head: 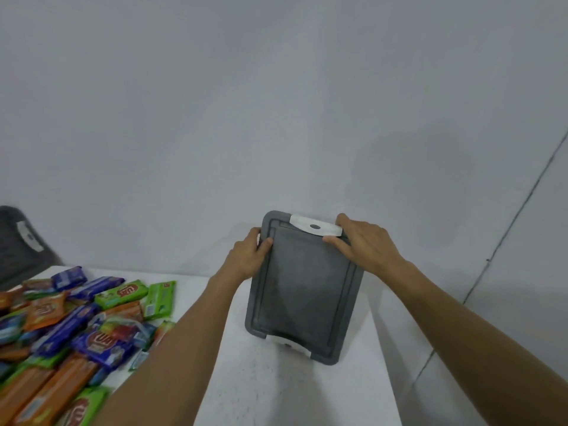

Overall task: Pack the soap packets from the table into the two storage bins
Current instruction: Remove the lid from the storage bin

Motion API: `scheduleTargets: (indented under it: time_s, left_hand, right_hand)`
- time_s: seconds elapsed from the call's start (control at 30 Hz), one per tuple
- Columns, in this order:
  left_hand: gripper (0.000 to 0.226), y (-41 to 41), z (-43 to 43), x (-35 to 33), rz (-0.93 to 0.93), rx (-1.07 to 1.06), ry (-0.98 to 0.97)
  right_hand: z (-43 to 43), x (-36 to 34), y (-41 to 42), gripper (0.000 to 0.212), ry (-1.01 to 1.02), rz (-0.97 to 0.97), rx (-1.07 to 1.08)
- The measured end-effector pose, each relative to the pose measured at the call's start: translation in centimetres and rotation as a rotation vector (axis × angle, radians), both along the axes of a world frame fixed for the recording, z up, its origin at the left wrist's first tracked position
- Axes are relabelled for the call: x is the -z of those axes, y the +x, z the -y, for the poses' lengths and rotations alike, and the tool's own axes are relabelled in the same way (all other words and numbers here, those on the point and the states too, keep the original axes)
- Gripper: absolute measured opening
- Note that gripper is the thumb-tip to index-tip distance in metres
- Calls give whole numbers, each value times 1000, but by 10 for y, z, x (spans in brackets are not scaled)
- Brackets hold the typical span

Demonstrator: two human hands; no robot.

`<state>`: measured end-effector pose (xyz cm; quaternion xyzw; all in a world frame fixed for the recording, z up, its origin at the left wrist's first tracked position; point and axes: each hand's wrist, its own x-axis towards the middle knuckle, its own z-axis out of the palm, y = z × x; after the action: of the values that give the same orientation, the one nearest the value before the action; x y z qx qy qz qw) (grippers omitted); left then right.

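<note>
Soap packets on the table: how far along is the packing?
Barely begun. Nothing looks packed: the soap packets lie heaped on the table. In hand: the left hand and right hand grip the grey bin at its far end, lid still on. The second bin at the left edge looks closed too. Left: open both and pack every packet.

It looks like a plain packing or store room: bare grey-white walls (215, 103), a white table (246, 382), a big heap of soap packets (70, 327) on it, and a grey bin lid (304, 287).
</note>
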<state>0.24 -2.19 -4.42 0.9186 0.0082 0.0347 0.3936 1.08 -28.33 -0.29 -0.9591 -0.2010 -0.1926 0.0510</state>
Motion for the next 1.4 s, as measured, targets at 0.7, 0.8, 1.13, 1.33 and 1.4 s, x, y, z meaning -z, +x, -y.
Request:
scheduleTargets:
  time_s: [0.7, 0.8, 1.13, 1.33, 1.4]
  left_hand:
    - [40, -91, -49, 51, -118, -302, -488]
    - [44, -104, -55, 62, -98, -341, -282]
    - [46, -150, -75, 87, -73, -251, -102]
    - [58, -169, -67, 86, -144, -303, 316]
    - [59, -174, -66, 88, -122, -277, 399]
  right_hand:
    - [5, 63, -84, 51, 695, -269, 518]
    - [-6, 86, -110, 48, 771, -326, 495]
    - [-31, 132, -171, 54, 567, -556, 483]
    - [-42, 127, -192, 49, 507, -566, 451]
    - [-44, 126, -198, 45, 497, -582, 454]
